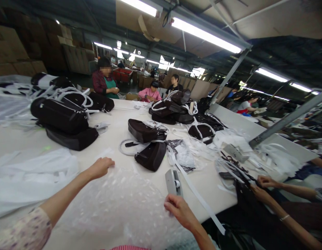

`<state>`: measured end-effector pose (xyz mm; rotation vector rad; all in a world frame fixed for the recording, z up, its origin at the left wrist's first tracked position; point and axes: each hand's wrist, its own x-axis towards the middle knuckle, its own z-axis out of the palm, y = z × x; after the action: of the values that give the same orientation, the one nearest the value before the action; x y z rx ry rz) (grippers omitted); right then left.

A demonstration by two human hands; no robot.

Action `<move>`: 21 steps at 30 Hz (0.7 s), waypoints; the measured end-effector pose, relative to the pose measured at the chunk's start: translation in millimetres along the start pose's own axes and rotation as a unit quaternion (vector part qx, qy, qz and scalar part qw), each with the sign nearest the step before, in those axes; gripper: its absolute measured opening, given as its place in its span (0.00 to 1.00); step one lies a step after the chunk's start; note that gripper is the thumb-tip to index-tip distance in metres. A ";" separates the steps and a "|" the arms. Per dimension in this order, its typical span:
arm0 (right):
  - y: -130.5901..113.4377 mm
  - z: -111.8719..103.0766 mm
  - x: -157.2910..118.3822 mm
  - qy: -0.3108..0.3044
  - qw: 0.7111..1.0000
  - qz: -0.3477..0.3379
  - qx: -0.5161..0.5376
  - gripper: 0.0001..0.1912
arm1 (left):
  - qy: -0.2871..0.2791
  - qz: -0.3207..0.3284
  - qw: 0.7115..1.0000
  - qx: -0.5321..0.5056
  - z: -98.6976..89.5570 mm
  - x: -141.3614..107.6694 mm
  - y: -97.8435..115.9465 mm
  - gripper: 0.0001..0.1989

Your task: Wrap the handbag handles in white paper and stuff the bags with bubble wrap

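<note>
A clear sheet of bubble wrap (126, 205) spreads across the near side of the white table, between my two hands. At its upper left corner my left hand (101, 168) is closed, fingers curled on the film. My right hand (179, 211) pinches the sheet's right edge, thumb against curled fingers. Just beyond the right hand stands a grey tape dispenser (173, 182). Two dark brown handbags (151, 156) with white-wrapped handles lie past the bubble wrap, one leaning on the other. A white strip (196, 191) runs diagonally beside the dispenser.
More dark bags (63, 116) are stacked at the left, and another pile (173, 107) stands at the back. White wrapping sheets (33, 177) cover the left side. At the right, a co-worker's hands (265, 189) handle a dark bag. A metal post (270, 130) slants behind the table.
</note>
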<state>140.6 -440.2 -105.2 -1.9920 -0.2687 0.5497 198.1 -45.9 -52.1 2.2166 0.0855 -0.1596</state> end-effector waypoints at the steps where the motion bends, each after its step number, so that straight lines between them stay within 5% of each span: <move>1: -3.3 0.9 -0.9 0.002 1.000 -0.004 -0.008 0.09 | 0.007 0.015 1.000 0.013 7.0 -2.1 9.3 0.16; 3: -9.7 2.3 -1.3 0.003 1.000 -0.011 -0.019 0.09 | -0.004 0.081 0.994 0.076 24.4 -9.4 36.9 0.24; 5: -15.2 2.5 -0.1 0.002 1.000 -0.013 -0.023 0.09 | -0.046 0.210 0.956 0.200 45.0 -19.5 70.8 0.29; 8: -21.0 0.5 1.6 0.002 1.000 -0.010 -0.021 0.10 | -0.125 0.319 0.912 0.224 75.8 -32.8 112.3 0.23; 11: -23.2 -3.2 -1.1 0.003 1.000 -0.007 -0.011 0.11 | -0.235 0.255 0.917 0.198 96.7 -32.4 122.6 0.11; 15: -20.8 -5.3 -8.7 -0.010 1.000 0.008 0.021 0.15 | -0.350 0.187 0.907 0.142 105.1 -15.6 101.8 0.06; 21: -19.7 -2.9 -10.3 -0.001 1.000 -0.004 0.022 0.18 | -0.374 0.166 0.905 0.119 102.5 -9.1 86.5 0.07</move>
<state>134.0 -437.5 -83.9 -1.9479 -0.2637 0.5494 190.7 -179.9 -44.2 2.2185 -0.7644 -0.8491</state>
